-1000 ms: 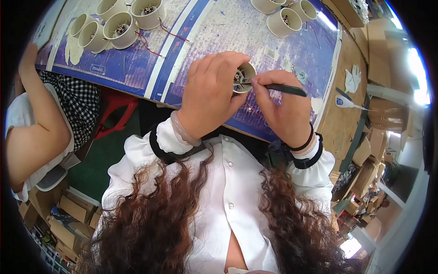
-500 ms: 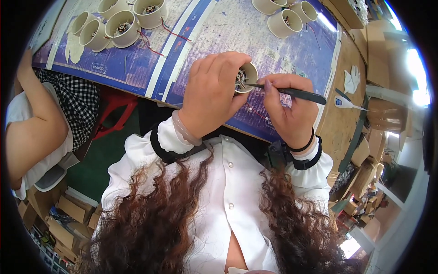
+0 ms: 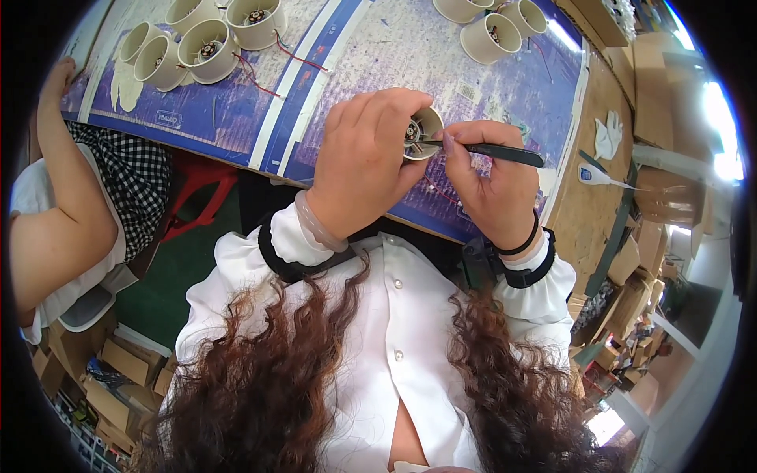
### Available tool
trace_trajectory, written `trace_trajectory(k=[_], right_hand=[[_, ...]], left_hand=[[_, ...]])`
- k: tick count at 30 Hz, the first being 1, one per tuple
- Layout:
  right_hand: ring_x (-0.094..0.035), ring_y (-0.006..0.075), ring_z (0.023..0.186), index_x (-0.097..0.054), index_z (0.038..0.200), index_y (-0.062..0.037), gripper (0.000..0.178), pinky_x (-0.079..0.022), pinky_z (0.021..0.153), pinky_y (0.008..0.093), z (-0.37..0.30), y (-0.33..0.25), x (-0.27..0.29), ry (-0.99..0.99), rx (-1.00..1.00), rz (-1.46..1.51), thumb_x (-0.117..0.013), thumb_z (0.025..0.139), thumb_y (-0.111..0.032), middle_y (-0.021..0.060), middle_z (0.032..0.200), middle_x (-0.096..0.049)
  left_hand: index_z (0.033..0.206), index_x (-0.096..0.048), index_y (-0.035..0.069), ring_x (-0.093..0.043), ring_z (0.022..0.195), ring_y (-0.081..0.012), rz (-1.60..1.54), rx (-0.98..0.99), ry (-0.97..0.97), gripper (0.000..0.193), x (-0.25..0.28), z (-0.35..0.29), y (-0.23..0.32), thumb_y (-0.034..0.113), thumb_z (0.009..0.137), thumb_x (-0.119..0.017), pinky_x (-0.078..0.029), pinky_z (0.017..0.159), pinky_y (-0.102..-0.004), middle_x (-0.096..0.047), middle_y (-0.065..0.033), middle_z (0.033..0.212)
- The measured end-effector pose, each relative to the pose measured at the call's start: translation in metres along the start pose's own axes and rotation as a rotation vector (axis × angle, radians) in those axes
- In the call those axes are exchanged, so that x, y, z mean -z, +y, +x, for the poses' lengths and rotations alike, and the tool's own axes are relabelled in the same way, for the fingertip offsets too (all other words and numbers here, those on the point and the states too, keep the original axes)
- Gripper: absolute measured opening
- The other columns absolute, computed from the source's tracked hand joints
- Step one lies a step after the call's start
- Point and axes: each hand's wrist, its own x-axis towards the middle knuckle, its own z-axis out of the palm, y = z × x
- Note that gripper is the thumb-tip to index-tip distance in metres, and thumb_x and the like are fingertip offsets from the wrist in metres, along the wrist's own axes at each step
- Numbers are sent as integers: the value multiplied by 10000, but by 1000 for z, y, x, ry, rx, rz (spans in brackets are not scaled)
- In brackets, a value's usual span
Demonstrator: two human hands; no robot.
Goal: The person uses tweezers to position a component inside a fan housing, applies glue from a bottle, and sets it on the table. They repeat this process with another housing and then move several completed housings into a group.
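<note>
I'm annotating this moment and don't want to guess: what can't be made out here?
All in the head view:
Held cup: its left side, hidden by the left hand.
Dark tool: what its tip touches inside the cup, too small to tell.
Rear cup at upper left: its top, cut off by the upper edge.
Co-worker: head, outside the picture.

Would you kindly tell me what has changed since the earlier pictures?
The right-hand grip first drew rightward with the dark slim tool, then came partway back left toward the small off-white cup. At far left, another person's hand moved slightly farther up the picture. Nothing was visibly taken or released. The left-hand grip stayed on the cup; the other cups stayed put.
</note>
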Motion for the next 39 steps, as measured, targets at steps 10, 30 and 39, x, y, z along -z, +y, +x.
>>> trace_trajectory(k=[10,30,39], right_hand=[[-705,218,843,-616,1040,-18,201,-549,752,301,-2,-1,-1,-16,21,14,-740,884,9,107,976,-697],[-687,230,804,-663,1118,-34,218,-542,709,322,-21,-5,72,3,-361,-568,-704,910,-90,114,901,-671],[-667,275,790,-692,1102,-47,319,-529,683,370,-89,53,70,52,-264,-618,-798,843,-202,134,862,-679]], left_hand=[[1268,-540,117,-603,1096,-291,-5,6,-8,593,-1,0,0,127,731,-793,-426,943,-424,-626,-73,1182],[1296,-526,85,-590,1082,-322,114,1,45,634,5,-2,1,110,730,-810,-414,934,-453,-608,-106,1196],[1330,-510,53,-589,1090,-333,212,110,20,611,10,2,-9,152,803,-804,-414,939,-451,-616,-133,1199]])
